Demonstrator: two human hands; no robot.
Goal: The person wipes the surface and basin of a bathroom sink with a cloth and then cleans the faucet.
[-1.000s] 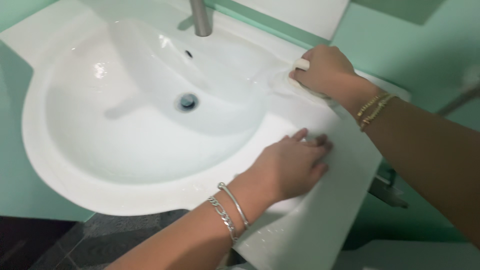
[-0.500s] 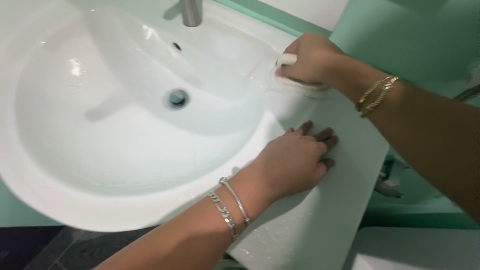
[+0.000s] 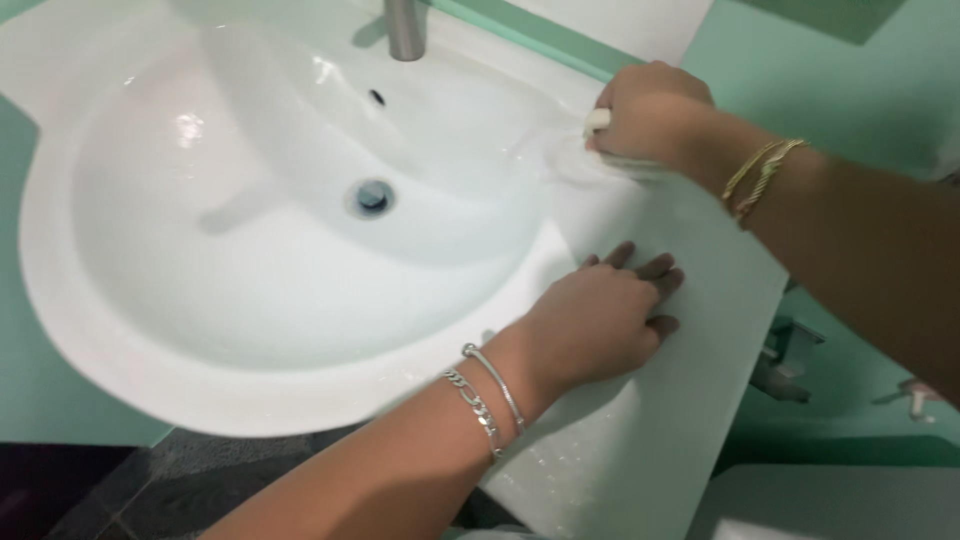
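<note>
A white wash basin (image 3: pixel 120 300) fills the view, with a round drain (image 3: pixel 372 197) in its bowl. My right hand (image 3: pixel 650 115) is closed on a pale sponge or cloth (image 3: pixel 600 150) and presses it on the wet back right rim of the basin. My left hand (image 3: pixel 600 320) lies flat, fingers together, on the basin's right ledge (image 3: pixel 690 370), holding nothing. Silver bracelets ring my left wrist, gold ones my right.
A metal tap stem (image 3: pixel 404 30) rises at the back of the bowl above an overflow hole (image 3: pixel 377 97). Pale green walls (image 3: pixel 850 90) surround the basin. A metal bracket (image 3: pixel 785 360) sits under the ledge at right. Dark floor (image 3: pixel 120 490) shows below.
My right hand has rubbed the sponge a little back and forth on the back rim. My left hand stays flat on the ledge. The view has shifted slightly.
</note>
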